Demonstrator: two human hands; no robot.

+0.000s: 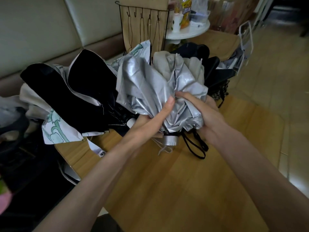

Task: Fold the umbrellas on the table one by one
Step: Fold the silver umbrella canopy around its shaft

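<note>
Gathering the slack canopy looks like the step in hand: the silver umbrella [150,77] sits at the centre of the frame, held up over the table [167,181], its cloth billowing toward the upper middle and its handle [170,141] pointing down toward the person. The left hand [150,119] wraps the bunched cloth from the left just above the handle, thumb lying up along a fold. The right hand [199,109] closes on the cloth from the right, its fingers [182,95] tucked into a crease beside the left thumb; the hands are close together, both clamped on the same bundle. A black strap [195,145] loops down below the right hand.

By its look the umbrella is light, and the cloth is thin, soft and glossy, so it is likely to slide under the fingers and spring open wherever it is let go. Pale rib tips [176,55] poking out at the top hint at thin, stiff ribs beneath, which could bend or snag if squeezed across their length. The best hold seems to be round the gathered waist, leaving the other hand to smooth each panel and wrap it round the shaft. More lie unfolded: a black umbrella [80,94] at the left of the frame, a dark umbrella [214,67] at the upper right
</note>
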